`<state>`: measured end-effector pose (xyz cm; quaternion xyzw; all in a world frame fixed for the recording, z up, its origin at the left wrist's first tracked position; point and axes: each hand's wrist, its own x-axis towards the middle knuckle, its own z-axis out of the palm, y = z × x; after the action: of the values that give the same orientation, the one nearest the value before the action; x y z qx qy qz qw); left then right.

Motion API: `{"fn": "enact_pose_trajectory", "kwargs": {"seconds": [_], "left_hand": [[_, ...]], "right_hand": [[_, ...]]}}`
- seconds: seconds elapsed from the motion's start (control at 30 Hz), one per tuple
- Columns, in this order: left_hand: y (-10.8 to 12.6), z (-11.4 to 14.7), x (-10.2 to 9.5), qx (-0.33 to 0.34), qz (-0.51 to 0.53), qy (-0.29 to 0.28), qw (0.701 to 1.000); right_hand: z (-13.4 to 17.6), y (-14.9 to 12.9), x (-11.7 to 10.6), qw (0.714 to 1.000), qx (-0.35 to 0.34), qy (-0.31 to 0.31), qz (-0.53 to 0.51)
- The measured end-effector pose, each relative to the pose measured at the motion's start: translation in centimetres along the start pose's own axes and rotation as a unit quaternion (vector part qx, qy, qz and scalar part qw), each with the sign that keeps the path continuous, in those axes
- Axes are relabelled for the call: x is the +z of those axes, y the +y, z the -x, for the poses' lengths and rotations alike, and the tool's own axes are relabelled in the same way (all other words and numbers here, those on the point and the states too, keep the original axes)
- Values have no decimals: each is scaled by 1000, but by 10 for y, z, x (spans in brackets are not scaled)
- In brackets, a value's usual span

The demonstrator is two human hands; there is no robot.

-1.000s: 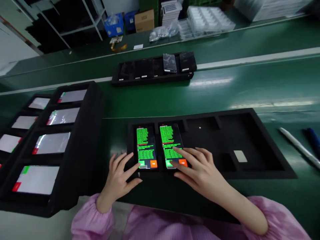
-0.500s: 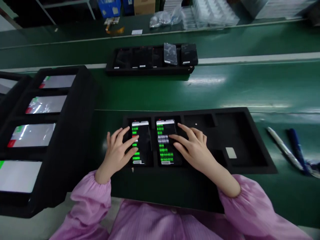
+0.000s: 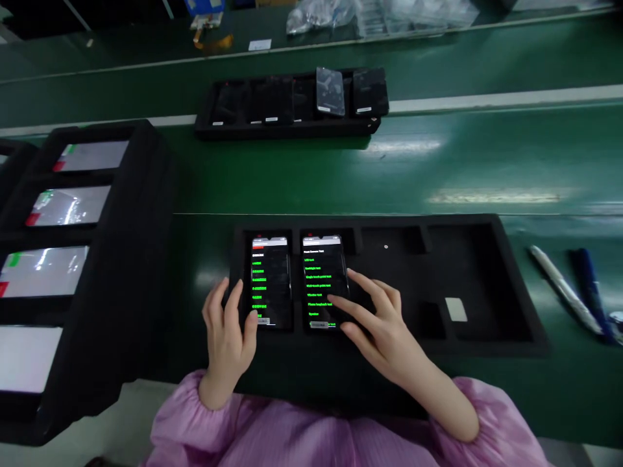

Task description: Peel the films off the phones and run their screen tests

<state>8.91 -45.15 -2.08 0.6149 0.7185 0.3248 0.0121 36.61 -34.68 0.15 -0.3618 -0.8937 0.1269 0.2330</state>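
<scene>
A green table (image 3: 302, 175) carries everything. To the left, a large black rack (image 3: 136, 253) holds phones with pale screens (image 3: 82, 207). In front, a long black tray (image 3: 470, 250) holds two lit phones in its left compartments and a white card (image 3: 456, 309) towards its right. Across the table, a smaller black tray (image 3: 282, 131) carries dark phones (image 3: 372, 91); clear plastic packaging (image 3: 321, 16) lies beyond. The left hand (image 3: 228, 334), loose and grasping nothing, has its thumb at the left phone's (image 3: 278, 279) lower corner; the right hand (image 3: 382, 321), also released, has a fingertip over the right phone's (image 3: 324, 267) screen. Contact is unclear. Well right lie a white pen (image 3: 564, 288) and blue pen (image 3: 590, 292).
</scene>
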Motion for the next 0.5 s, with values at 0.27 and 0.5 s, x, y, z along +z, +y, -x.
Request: {"fn": "enact_pose_trajectory", "kwargs": {"seconds": [0.27,0.5], "left_hand": [[-11,-12,-7,-3,-5,-74,997],[-11,-3,-11,37,-31,-66,997]], "right_hand": [[4,-3,3,997,-38,56,22],[6,-5,4,997,-32,53,39]]}}
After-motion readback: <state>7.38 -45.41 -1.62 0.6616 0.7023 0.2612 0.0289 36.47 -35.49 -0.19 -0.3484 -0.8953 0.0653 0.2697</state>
